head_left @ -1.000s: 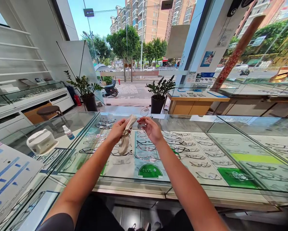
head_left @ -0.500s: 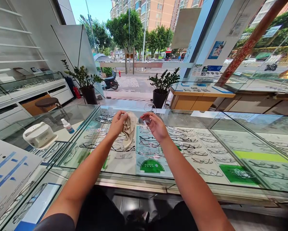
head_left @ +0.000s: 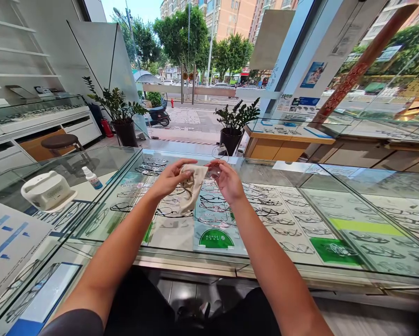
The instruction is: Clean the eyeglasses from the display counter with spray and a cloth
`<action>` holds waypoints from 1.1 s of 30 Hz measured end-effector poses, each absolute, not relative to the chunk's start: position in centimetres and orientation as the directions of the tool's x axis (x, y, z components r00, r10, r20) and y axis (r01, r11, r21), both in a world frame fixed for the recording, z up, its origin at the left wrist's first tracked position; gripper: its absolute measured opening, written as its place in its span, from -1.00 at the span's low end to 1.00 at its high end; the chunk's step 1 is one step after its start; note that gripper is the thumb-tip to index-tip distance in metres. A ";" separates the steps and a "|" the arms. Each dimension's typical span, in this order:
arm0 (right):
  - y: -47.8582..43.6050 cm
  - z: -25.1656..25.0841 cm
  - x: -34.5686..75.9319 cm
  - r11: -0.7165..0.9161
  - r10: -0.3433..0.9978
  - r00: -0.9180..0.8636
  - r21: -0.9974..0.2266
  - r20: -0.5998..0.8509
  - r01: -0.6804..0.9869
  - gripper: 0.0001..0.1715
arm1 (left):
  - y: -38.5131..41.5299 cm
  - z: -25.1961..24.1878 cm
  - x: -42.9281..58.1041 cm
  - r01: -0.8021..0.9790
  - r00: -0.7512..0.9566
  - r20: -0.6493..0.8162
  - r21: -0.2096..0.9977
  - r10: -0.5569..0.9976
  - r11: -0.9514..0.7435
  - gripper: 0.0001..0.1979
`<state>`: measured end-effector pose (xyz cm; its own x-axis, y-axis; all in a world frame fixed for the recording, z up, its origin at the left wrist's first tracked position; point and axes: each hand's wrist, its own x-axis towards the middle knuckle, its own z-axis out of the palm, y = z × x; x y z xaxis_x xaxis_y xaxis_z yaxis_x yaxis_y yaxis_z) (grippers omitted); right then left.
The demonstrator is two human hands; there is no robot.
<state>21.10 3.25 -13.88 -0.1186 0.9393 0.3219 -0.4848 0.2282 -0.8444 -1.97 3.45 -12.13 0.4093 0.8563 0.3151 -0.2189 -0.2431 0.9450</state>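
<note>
My left hand pinches a beige cleaning cloth that hangs down over the glass counter. My right hand holds a thin-framed pair of glasses by its lower part, one clear round lens standing up above the fingers. Cloth and glasses meet between the two hands, above the glass display case. Both arms reach forward from the bottom of the view.
Rows of spectacle frames lie under the glass. A small spray bottle and a white machine stand on the left counter. Two potted plants and a stool stand beyond, by the shop window.
The hands have come closer together, bringing the cloth up against the glasses. The view has tipped slightly, so the counter sits lower-left than before.
</note>
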 end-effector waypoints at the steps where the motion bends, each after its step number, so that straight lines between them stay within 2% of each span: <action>1: 3.3 -13.8 21.2 0.227 0.940 -0.117 -0.842 0.321 -0.489 -0.75 | 3.5 -12.0 -2.1 -0.241 0.395 0.338 0.935 0.854 -0.259 -0.40; 6: 3.2 -13.3 21.6 0.244 0.936 -0.103 -0.832 0.336 -0.498 -0.77 | 3.5 -11.5 -2.8 -0.260 0.182 0.445 0.882 0.877 -0.394 -0.47; 11: 2.1 -12.7 21.4 0.159 0.913 -0.220 -0.797 0.343 -0.582 -0.78 | 3.3 -11.6 -2.6 -0.054 -0.032 0.555 0.829 0.831 -0.556 -0.65; 15: 1.0 -12.6 20.6 0.054 0.867 -0.346 -0.757 0.359 -0.651 -0.81 | 2.7 -11.8 -1.5 0.043 -0.054 0.569 0.822 0.821 -0.567 -0.72; 21: 0.5 -12.6 19.6 -0.001 0.876 -0.352 -0.728 0.330 -0.686 -0.83 | 2.1 -12.4 -0.2 0.039 -0.082 0.580 0.815 0.811 -0.579 -0.68; 25: 0.6 -12.5 19.5 0.038 0.882 -0.322 -0.732 0.345 -0.681 -0.83 | 2.2 -12.6 -0.2 0.092 -0.036 0.582 0.811 0.812 -0.577 -0.69; 30: 0.8 -12.3 19.7 0.092 0.880 -0.293 -0.739 0.374 -0.667 -0.79 | 2.2 -12.2 -0.8 0.312 -0.030 0.742 0.643 0.670 -0.699 -0.78; 33: 0.7 -12.5 19.6 0.126 0.880 -0.291 -0.775 0.375 -0.619 -0.74 | 2.0 -12.2 -1.0 0.370 -0.037 0.732 0.642 0.680 -0.671 -0.81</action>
<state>19.56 0.67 -12.52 -0.2914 0.8799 0.3753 -0.6193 0.1255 -0.7751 -1.03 1.97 -12.16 -0.0368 0.6802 0.7321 0.3699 -0.6713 0.6423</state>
